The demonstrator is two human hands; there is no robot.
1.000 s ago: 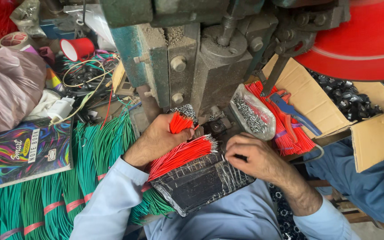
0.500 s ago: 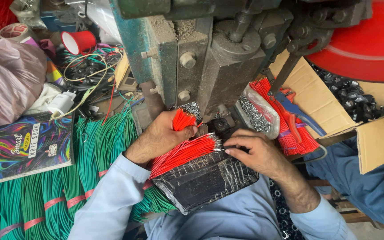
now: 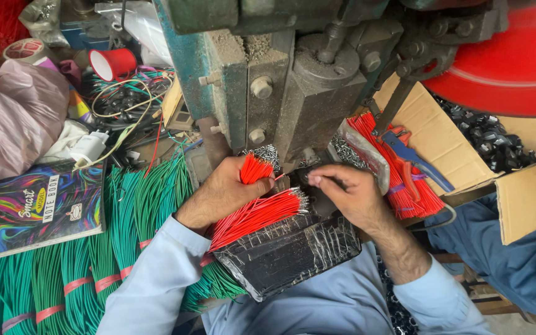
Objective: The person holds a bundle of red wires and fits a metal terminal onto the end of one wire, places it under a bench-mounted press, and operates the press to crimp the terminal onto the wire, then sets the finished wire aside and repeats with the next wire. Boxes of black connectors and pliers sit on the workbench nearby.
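Observation:
My left hand [image 3: 221,192] grips a small bunch of short red wires [image 3: 254,168] upright, just below the grimy green press machine [image 3: 280,80]. A larger fan of red wires [image 3: 259,214] lies under that hand on a black taped block [image 3: 290,251]. My right hand [image 3: 352,195] pinches something small at its fingertips by the machine's base; what it holds is too small to tell. A clear bag of small metal terminals [image 3: 358,149] sits just behind the right hand.
Bundles of green wires [image 3: 75,260] cover the left bench beside a colourful notebook [image 3: 32,208]. A cardboard box [image 3: 466,155] at right holds more red wires and a blue-handled plier [image 3: 414,158]. A pink plastic bag [image 3: 13,118] and red cup [image 3: 113,63] lie at left.
Both hands have stayed by the machine's base; my right hand's fingertips have shifted slightly left toward the left hand's red wire bunch.

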